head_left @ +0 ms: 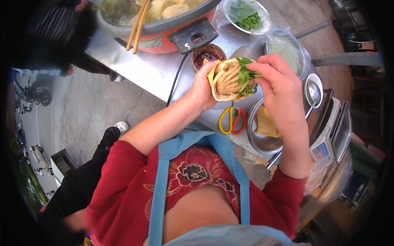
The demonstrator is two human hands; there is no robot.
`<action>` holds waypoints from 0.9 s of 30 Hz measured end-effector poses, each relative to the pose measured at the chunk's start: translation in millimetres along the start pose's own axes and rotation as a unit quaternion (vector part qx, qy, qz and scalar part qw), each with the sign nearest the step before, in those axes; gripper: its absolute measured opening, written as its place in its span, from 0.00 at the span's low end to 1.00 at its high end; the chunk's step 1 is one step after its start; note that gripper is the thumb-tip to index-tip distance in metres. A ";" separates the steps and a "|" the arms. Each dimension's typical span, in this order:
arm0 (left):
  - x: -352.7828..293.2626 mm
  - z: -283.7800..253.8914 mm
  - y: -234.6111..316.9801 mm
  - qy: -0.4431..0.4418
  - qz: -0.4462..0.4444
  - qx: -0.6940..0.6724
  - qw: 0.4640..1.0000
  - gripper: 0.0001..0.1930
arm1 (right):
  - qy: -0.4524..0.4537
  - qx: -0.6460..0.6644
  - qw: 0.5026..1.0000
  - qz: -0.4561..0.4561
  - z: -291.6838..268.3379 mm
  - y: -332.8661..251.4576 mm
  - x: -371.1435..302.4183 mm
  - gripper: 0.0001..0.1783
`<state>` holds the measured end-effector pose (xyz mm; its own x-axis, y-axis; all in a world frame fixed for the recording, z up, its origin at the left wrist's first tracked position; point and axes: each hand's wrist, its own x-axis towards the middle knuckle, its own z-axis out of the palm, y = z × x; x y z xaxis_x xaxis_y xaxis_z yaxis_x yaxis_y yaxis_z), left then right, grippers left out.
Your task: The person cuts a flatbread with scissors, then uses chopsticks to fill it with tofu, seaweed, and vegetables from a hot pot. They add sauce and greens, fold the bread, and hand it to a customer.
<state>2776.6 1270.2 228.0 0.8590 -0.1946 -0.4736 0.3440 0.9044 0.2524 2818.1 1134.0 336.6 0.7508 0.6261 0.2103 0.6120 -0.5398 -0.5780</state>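
Observation:
My left hand (202,87) is wrapped round a pale, round flatbread-like wrap, held up over the metal table. Brown, pleated filling (227,83) shows in its open face, and a bit of yellow sheet sticks out beside my left fingers. At the wrap's right side my right hand (282,80) pinches green coriander sprigs (245,75) by their stems, the leaves lying against the filling. Just below are scissors (232,121) with one yellow and one red handle. Behind the wrap stands a bowl of dark red sauce (209,54).
A large pot (156,41) with chopsticks (138,25) stands at the back left. Behind on the right are a bowl of chopped greens (249,20) and a plastic-covered bowl (284,51). Rightward lie a metal bowl (253,137) with yellow squares, a ladle (314,91) and a scale (322,152).

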 end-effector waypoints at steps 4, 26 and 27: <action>-1.7 -3.1 -2.3 0.012 -0.013 -0.001 1.000 0.25 | -0.004 -0.040 0.999 -0.014 14.0 5.9 -0.1 0.11; -11.3 -9.4 -4.3 0.019 -0.020 -0.007 1.000 0.26 | -0.055 -0.017 0.998 -0.036 11.5 1.2 3.4 0.10; -11.4 -9.6 -4.7 0.016 -0.015 0.004 1.000 0.26 | -0.057 -0.013 0.998 -0.022 8.3 -0.8 1.0 0.10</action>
<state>2761.5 1271.8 224.1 0.8355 -0.2086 -0.5083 0.3723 0.8953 0.2446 2816.3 1139.7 330.7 0.6904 0.7092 0.1424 0.6511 -0.5235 -0.5495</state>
